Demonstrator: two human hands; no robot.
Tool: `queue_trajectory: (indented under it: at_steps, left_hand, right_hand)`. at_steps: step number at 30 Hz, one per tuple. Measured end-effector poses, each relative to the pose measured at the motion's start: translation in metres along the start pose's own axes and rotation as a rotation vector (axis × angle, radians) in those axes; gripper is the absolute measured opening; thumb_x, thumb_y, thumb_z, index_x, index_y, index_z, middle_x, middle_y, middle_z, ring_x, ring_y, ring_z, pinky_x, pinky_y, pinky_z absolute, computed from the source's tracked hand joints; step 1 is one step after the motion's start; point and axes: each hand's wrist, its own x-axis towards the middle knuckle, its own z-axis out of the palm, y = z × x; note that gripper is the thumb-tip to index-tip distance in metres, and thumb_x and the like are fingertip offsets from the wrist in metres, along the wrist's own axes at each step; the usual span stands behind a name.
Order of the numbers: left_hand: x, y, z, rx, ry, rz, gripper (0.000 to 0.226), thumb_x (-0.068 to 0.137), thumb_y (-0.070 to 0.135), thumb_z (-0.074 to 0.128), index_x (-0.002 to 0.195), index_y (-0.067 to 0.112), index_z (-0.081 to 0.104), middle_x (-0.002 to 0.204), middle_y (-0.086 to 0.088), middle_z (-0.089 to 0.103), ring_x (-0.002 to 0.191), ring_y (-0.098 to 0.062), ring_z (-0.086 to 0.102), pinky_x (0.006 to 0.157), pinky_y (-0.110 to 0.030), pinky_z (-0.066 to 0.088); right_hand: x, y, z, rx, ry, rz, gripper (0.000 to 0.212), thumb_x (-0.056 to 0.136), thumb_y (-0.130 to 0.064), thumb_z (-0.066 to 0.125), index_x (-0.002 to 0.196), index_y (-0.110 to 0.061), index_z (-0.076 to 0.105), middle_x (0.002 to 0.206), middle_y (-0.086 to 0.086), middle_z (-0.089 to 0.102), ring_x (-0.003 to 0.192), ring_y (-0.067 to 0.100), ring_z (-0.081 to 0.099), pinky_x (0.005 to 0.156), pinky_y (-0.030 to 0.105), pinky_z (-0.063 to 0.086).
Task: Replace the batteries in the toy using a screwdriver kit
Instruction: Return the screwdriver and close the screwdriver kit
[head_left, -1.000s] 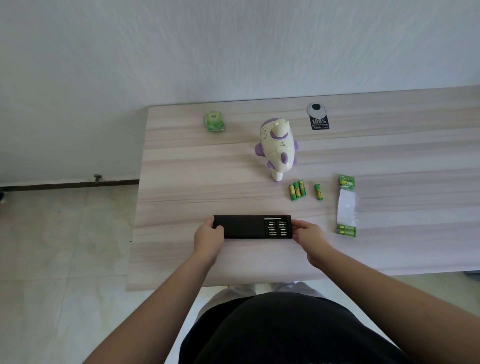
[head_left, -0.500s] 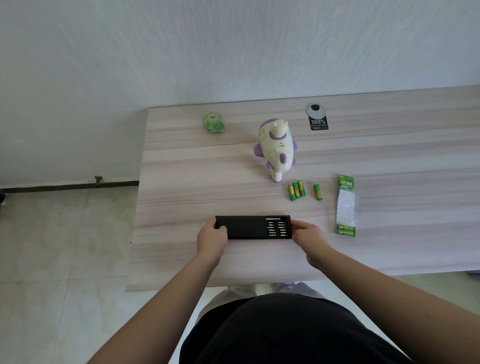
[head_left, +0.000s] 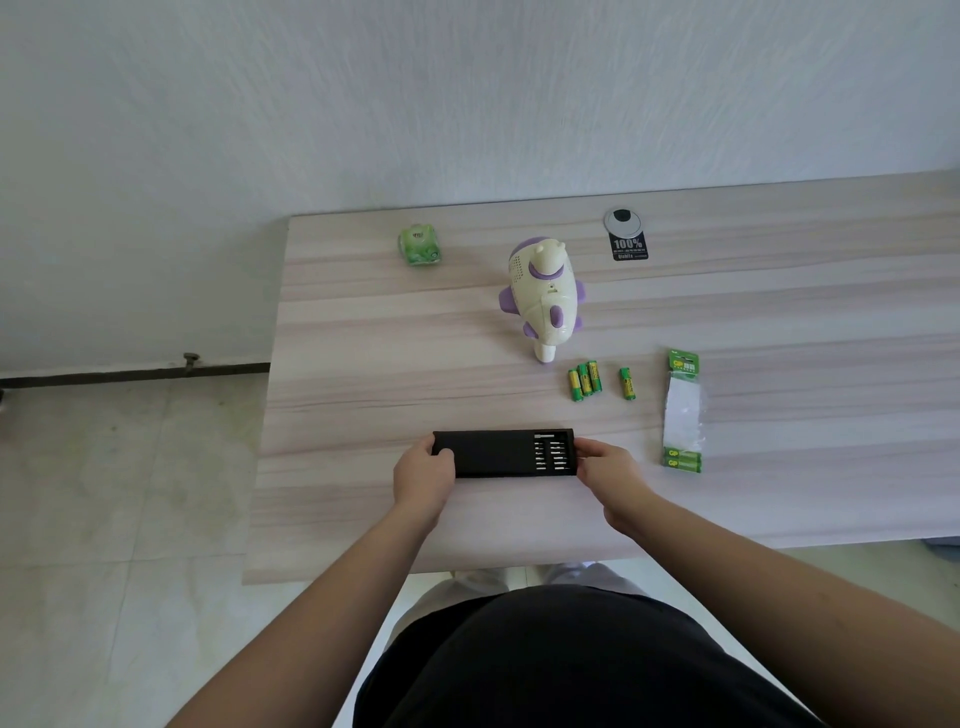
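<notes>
A black screwdriver kit (head_left: 498, 453) lies flat on the wooden table (head_left: 363, 364), its right part showing rows of small bits. My left hand (head_left: 423, 475) grips its left end, thumb on top. My right hand (head_left: 605, 465) holds its right end with the fingertips. Beyond it the white and purple toy (head_left: 543, 293) lies on the table. Three green and yellow batteries (head_left: 584, 380) lie side by side near the toy's foot, with one more battery (head_left: 627, 383) just to their right.
An opened battery pack (head_left: 683, 410) with green card ends lies at the right. A small green toy (head_left: 420, 246) sits at the back left. A round cable grommet (head_left: 623, 219) and a black sticker (head_left: 628, 248) are at the back. The table's left edge drops to tiled floor.
My left hand has slid a little right along the kit and its thumb now rests on top. The kit's left end has moved slightly right. My right hand has barely moved.
</notes>
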Motion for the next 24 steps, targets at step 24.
queue_trajectory:
  at_steps: [24]
  left_hand:
    - [-0.018, 0.022, 0.025, 0.098, -0.058, 0.026, 0.052, 0.088, 0.022, 0.043, 0.139, 0.013, 0.049, 0.133, -0.004, 0.057, 0.110, -0.028, 0.059, 0.096, -0.042, 0.051]
  right_hand:
    - [-0.001, -0.002, 0.008, -0.091, -0.009, 0.066, 0.050, 0.093, 0.004, 0.035, 0.126, -0.022, 0.062, 0.114, 0.002, 0.065, 0.111, 0.025, 0.053, 0.087, 0.030, 0.042]
